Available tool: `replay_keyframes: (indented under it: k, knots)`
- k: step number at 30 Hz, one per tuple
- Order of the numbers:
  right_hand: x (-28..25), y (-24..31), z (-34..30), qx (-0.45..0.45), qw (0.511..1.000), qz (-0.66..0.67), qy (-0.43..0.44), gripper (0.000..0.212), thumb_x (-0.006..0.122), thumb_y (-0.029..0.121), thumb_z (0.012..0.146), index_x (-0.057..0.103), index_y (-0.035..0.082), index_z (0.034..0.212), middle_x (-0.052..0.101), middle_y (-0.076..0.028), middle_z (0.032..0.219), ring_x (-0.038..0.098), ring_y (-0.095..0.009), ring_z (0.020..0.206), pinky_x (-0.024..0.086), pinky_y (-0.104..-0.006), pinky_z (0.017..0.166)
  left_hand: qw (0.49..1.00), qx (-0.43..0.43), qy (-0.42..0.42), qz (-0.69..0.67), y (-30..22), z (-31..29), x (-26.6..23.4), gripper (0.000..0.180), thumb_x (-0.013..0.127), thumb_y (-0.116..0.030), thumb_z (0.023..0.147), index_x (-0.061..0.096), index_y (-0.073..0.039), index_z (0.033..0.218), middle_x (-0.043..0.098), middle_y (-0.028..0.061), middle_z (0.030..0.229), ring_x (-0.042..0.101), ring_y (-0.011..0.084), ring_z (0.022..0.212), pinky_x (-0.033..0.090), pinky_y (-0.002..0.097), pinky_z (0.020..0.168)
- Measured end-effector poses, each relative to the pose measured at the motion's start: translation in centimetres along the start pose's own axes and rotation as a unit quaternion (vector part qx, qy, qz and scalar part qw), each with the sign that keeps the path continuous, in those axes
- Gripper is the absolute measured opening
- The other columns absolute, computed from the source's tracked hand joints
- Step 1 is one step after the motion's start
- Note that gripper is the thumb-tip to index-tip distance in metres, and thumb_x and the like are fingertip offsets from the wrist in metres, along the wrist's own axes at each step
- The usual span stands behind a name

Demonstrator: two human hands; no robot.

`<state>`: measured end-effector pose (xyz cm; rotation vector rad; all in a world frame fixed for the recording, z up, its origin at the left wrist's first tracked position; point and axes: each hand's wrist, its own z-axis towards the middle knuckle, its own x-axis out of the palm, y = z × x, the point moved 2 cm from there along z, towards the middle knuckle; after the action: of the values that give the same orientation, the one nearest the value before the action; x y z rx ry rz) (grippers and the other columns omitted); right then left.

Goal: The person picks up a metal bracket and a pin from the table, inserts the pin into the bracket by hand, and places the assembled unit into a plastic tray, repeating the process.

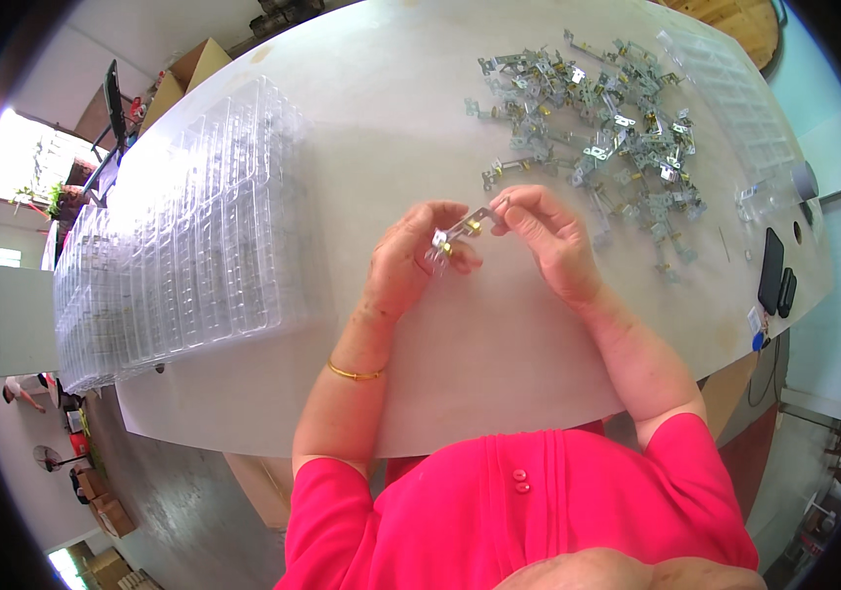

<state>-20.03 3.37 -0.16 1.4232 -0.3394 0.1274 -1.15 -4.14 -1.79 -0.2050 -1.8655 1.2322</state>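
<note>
Over the middle of the table, my left hand (403,254) grips a small metal bracket assembly (460,230) with silver plates and brass-coloured parts. My right hand (550,236) pinches at the bracket's far right end, thumb and forefinger pressed together. Whether a separate small piece sits between those right fingertips is too small to tell. Beyond my right hand lies a loose heap of similar metal brackets (627,123), silver with brass-coloured bits.
Stacked clear plastic trays (234,211) fill the table's left side. Another clear tray (735,103) lies at the far right, near a clear plastic jar (775,192). A black phone (771,270) and keys with a blue tag (758,340) rest by the right edge.
</note>
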Motion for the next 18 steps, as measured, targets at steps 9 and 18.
replay_keyframes:
  k: [9,18]
  knots:
    - [-0.1,-0.8,0.3,0.102,0.988,0.105,-0.041,0.011,0.062,0.015,0.101,0.065,0.006,0.106,0.067,-0.001,0.1,0.062,-0.01,0.092,0.051,-0.0279,0.087,0.979,0.156,0.008,0.133,0.7,0.1,0.5,0.036,0.05,-0.021,0.106,0.055,-0.003,0.137,0.054,0.0138,0.142,0.051,0.0252,0.133,0.051,0.0419,0.1]
    - [0.9,-0.5,-0.4,0.004,0.997,-0.077,-0.004,0.008,0.064,0.013,0.1,0.065,0.007,0.104,0.057,0.005,0.079,0.049,-0.003,0.07,0.042,-0.0213,0.061,0.993,0.083,-0.037,0.081,0.2,-0.3,0.4,0.033,0.046,-0.031,0.108,0.06,-0.004,0.095,0.066,0.0083,0.09,0.063,0.016,0.08,0.05,0.0296,0.074]
